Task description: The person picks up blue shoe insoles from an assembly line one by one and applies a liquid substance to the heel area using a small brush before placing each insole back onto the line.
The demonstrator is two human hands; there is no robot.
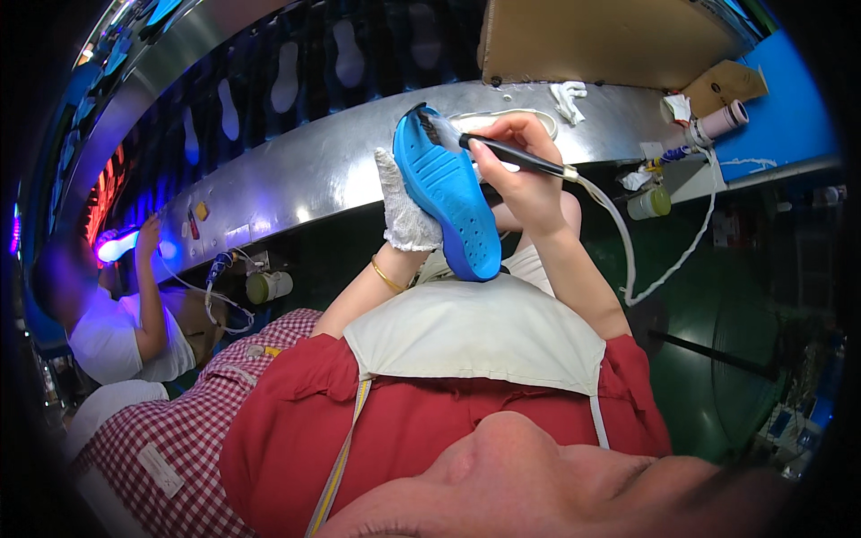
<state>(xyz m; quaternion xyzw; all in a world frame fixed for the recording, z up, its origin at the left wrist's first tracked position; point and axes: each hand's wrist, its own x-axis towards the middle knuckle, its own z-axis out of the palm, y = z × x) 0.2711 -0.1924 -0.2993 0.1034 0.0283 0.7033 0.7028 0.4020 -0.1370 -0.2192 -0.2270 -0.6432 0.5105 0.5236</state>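
A white knitted glove covers my left hand (409,208), which is closed round a bright blue shoe sole (457,211). The sole stands tilted above my lap, with ridges across its upper part and small holes near the lower end. My bare right hand (531,184) grips a brush (516,156) like a pen. It has a black handle and a pale hose running from its back end. The dark bristles touch or hover over the sole near its top end; I cannot tell which. My left fingertips are partly hidden behind the sole.
Beyond my hands runs a metal bench (332,179); pale soles (285,79) lie on a dark rack behind it. A white shoe-shaped piece (475,118), a crumpled glove (569,100) and a cardboard box (592,45) are there. At left a co-worker (134,332) holds a glowing piece.
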